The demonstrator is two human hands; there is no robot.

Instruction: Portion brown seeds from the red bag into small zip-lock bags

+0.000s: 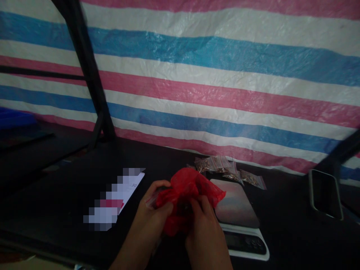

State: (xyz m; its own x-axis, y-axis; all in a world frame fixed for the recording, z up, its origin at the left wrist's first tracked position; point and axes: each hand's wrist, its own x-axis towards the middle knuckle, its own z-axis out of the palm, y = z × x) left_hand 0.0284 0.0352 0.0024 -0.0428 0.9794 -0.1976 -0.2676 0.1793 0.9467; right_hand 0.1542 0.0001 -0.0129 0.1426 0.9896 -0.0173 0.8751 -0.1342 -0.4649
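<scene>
Red bag: 1; left fingers, right fingers gripping; scale: 1

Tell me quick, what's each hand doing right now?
Left hand: closed, holding the red plastic bag.
Right hand: curled at the red plastic bag; fingertips hidden, grip can't be told.
</scene>
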